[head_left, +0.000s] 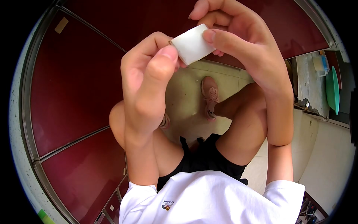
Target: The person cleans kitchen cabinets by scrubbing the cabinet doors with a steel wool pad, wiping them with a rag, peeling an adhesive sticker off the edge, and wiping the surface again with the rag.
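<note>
A small white roll (192,44), smooth on its outside, is held up in front of me, tilted with its right end higher. A thin brownish edge shows at its left end. My left hand (146,76) pinches that end between thumb and bent fingers. At the other end, my right hand (244,41) has its thumb pressed on the surface and some fingers behind it, while its upper fingers curl above. The fingertips behind the roll are mostly hidden.
Dark red cabinet doors (74,82) with metal frames stand on the left and ahead. Below are my bent knees, pink shoes (210,89) and the tiled floor (182,100). To the right are a green basin (332,90) and a clear plastic jug (320,66).
</note>
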{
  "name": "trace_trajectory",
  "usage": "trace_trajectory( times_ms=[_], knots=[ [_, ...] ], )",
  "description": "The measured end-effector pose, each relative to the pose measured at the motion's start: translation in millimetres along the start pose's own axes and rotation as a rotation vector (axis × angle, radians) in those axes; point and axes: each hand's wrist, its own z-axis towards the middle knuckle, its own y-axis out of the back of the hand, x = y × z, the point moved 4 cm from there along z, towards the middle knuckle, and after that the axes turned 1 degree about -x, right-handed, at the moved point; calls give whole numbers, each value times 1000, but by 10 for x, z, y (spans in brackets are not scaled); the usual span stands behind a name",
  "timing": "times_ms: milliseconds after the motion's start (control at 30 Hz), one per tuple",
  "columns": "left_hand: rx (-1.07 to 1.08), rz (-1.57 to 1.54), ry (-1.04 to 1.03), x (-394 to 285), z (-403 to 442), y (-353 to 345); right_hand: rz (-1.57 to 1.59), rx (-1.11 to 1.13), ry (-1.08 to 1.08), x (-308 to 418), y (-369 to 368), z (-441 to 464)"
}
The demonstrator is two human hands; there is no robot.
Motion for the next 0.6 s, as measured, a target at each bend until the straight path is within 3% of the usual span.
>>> trace_trajectory(
  times_ms=[67, 133, 200, 300, 400, 600],
  knots=[
    [3, -79, -1, -3, 9, -47, -22, -17, 27, 11, -14, 4],
    [-159, -187, 19, -22, 9, -112, -22, -11, 33, 8, -19, 7],
    [-99, -90, 37, -13, 7, -116, -15, 1, 31, -13, -26, 13],
    [-177, -138, 5, -42, 13, -134, -50, -53, 42, -33, -4, 12],
    [-97, -73, 47, 18, 13, -89, 57, 48, 63, 23, -19, -1],
    [-91, -115, 10, 0, 1, -68, -68, -68, 59, 2, -30, 7]
  ],
)
